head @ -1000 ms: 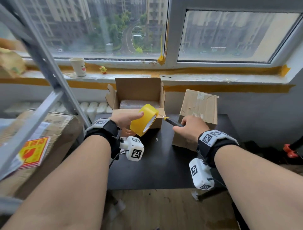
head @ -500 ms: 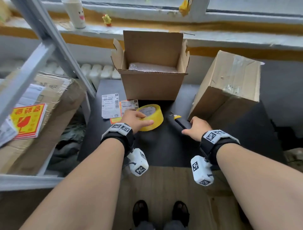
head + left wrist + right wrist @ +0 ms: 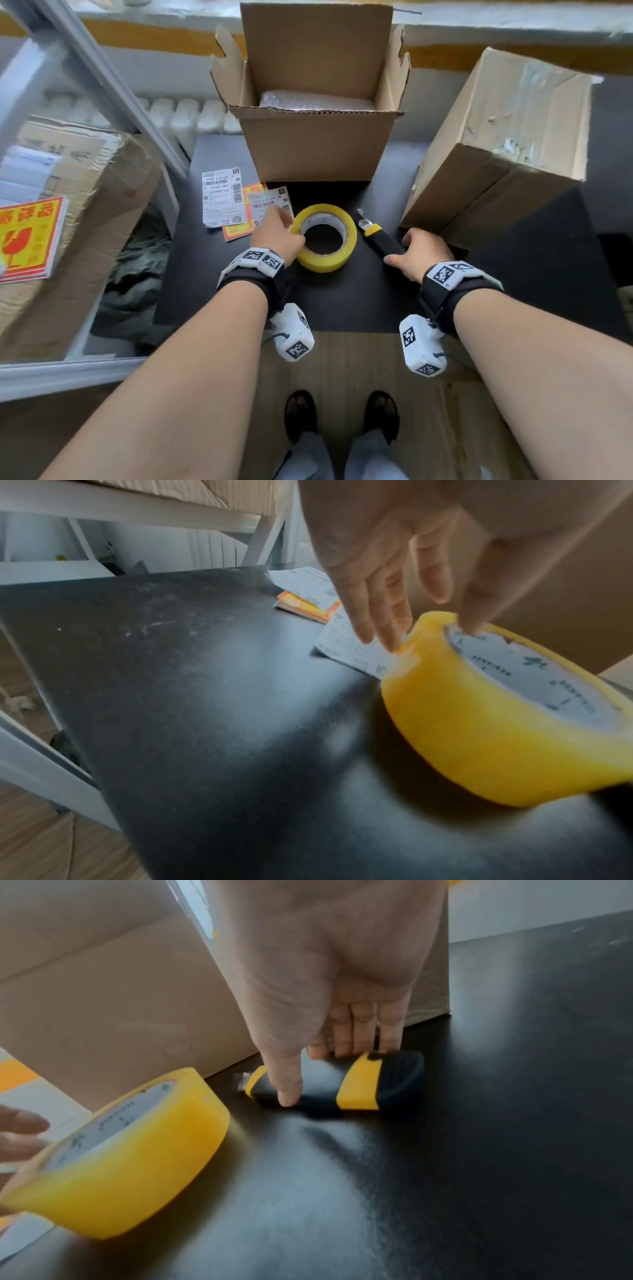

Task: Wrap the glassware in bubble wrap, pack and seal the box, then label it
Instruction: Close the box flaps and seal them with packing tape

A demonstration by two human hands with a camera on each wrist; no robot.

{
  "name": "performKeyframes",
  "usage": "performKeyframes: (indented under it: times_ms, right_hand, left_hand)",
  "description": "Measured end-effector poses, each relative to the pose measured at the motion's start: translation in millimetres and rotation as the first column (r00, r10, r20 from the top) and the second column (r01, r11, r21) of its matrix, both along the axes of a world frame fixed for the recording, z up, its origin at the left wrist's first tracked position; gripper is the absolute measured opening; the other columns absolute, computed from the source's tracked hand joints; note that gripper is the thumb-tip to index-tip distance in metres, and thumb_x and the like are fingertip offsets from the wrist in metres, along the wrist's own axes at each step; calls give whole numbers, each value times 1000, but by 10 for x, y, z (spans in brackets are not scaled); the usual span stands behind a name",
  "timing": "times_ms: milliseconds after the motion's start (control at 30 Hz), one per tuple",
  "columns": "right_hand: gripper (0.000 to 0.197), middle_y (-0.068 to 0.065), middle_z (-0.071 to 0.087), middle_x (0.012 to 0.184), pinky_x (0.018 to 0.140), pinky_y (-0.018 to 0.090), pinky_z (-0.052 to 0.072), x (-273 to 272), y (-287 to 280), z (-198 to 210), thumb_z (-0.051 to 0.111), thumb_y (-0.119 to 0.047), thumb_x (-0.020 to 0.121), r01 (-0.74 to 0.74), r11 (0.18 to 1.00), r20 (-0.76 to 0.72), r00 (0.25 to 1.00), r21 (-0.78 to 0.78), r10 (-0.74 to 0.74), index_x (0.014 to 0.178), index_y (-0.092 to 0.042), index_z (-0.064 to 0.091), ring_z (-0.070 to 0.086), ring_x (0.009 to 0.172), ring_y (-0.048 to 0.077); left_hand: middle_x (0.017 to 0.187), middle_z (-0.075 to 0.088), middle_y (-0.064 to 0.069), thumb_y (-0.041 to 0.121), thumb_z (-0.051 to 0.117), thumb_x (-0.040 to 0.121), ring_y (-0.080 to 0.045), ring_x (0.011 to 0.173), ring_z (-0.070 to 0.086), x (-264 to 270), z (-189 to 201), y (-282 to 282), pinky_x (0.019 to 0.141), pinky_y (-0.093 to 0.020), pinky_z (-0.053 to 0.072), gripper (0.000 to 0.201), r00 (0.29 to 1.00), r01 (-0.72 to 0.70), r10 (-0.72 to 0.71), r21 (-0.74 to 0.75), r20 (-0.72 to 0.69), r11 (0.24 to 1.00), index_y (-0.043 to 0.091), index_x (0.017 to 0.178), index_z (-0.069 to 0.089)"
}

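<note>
In the middle of the head view my left hand (image 3: 277,233) is at the left side of the yellow tape roll (image 3: 325,238), which lies flat on the black table (image 3: 212,274). In the left wrist view my fingers (image 3: 394,620) are straight and relaxed, their tips touching the top rim of the roll; they do not close around it. My right hand (image 3: 419,251), a little right of the centre, holds the black and yellow utility knife (image 3: 378,236) down on the table. In the right wrist view my thumb (image 3: 289,1085) is on one side of the handle and my other fingers are on the far side, so the handle is pinched between them. The short blade tip points to the upper left of the head view, just beside the roll.

The open cardboard box (image 3: 318,144) stands in the upper centre, its flaps up, and the bubble-wrapped bundle (image 3: 315,101) lies inside it. Between the box and my left hand lie the white shipping labels (image 3: 222,197) over an orange sticker (image 3: 253,190). A second, closed cardboard box (image 3: 507,144) is tilted at the right of the frame.
</note>
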State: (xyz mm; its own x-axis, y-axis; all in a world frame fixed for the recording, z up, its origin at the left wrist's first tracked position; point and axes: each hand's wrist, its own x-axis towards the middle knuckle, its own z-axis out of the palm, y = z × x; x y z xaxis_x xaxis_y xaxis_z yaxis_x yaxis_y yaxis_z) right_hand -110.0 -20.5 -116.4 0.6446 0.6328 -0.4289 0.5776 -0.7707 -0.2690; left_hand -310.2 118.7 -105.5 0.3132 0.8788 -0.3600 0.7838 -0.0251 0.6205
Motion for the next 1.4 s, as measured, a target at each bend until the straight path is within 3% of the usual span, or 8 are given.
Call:
performKeyframes:
  times_ms: [200, 467, 700, 800, 1000, 1133, 1233, 1400]
  right_hand:
    - [23, 7, 64, 98, 69, 28, 43, 95, 0, 182, 68, -34, 82, 50, 999, -17, 999, 14, -50, 95, -16, 61, 60, 90, 28]
    - [11, 10, 69, 95, 65, 25, 41, 321, -411, 501, 62, -28, 81, 186, 983, 4, 983, -4, -186, 82, -17, 64, 64, 89, 32]
    - [56, 10, 63, 122, 87, 33, 45, 616, -710, 815, 71, -38, 83, 405, 870, -17, 909, 282, -417, 128, -12, 51, 58, 114, 33]
    - [39, 11, 65, 120, 88, 30, 44, 739, -658, 888, 67, -30, 87, 385, 855, -133, 923, 349, -362, 121, -13, 60, 59, 113, 32]
    - [18, 1, 66, 86, 74, 25, 39, 1143, -603, 1158, 67, -33, 87, 359, 826, -194, 933, 434, -303, 97, -18, 71, 62, 93, 24]
    - [39, 14, 68, 87, 67, 28, 35, 1611, -463, 1497, 58, -38, 93, 332, 825, -88, 940, 457, -329, 85, -2, 69, 60, 92, 35]
    - [49, 10, 57, 65, 60, 30, 33, 1935, -386, 1605, 57, -41, 93, 302, 862, -1, 944, 407, -330, 57, -9, 51, 55, 76, 32]
    - [37, 10, 71, 74, 73, 31, 52, 2311, -272, 1515, 59, -36, 89, 308, 877, 3, 943, 369, -332, 77, -5, 74, 66, 78, 29]
  left_hand:
    - [113, 63, -8, 10, 59, 84, -30, 101, 59, 100, 148, 69, 75, -31, 43, 32, 989, 36, -27, 60, -143, 998, 19, 115, 55]
    - [113, 67, 3, 6, 64, 77, -18, 104, 62, 706, 602, -25, 84, -24, 47, 35, 949, 299, -306, 88, 77, 950, 22, 109, 66]
    - [136, 54, 0, 14, 71, 82, -20, 115, 59, 1414, 800, -328, 99, -35, 47, 65, 860, 492, -489, 14, 145, 870, 18, 142, 45]
    - [118, 67, -2, 20, 65, 86, -22, 102, 65, 1656, 865, -412, 90, -34, 52, 35, 822, 544, -542, 41, 172, 838, 17, 121, 64]
    - [97, 72, 3, 37, 67, 85, -16, 92, 67, 1978, 1139, -283, 85, -30, 52, 12, 847, 491, -478, 1, 231, 871, 35, 97, 68]
    - [111, 70, -5, 43, 67, 81, -19, 96, 68, 2361, 1278, -135, 92, -39, 54, 50, 873, 436, -412, -40, 261, 899, 17, 123, 65]
    - [100, 68, -11, 24, 65, 90, -17, 82, 64, 2629, 1342, -131, 85, -33, 57, 32, 880, 390, -327, -131, 344, 912, 8, 118, 64]
    - [87, 54, -14, 13, 60, 94, -25, 76, 50, 2896, 1268, -188, 67, -27, 52, 11, 904, 328, -207, -294, 374, 898, 5, 101, 60]
